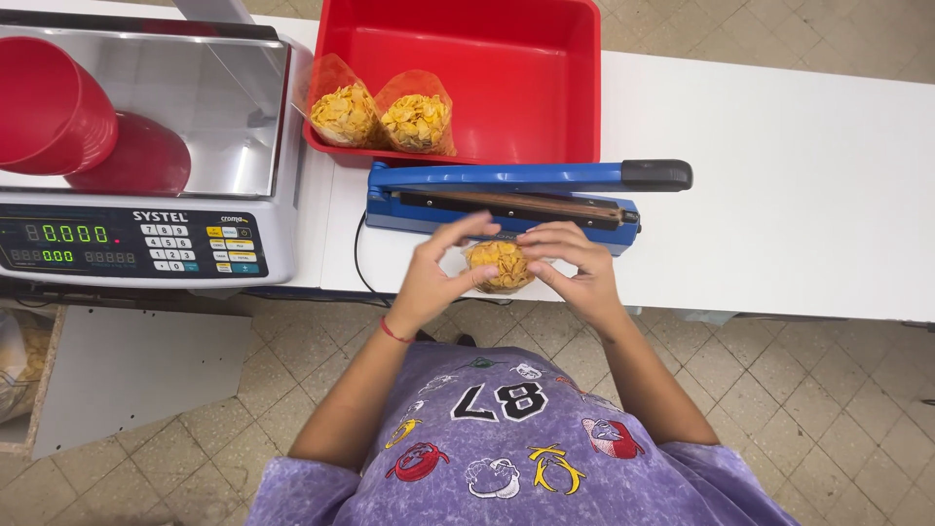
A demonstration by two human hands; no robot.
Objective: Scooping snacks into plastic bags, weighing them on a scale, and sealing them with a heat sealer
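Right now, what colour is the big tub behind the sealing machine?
Red. The tub shows best in the head view, just behind the blue sealing machine.

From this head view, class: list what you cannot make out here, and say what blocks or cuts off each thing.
- Open end of the small bag of flakes: covered by the fingers of the left hand and right hand.
- Red cup on the scale: cut off by the left edge.
- Red tub: far rim cut off by the top edge.
- Sealer: front of its base hidden behind both hands.
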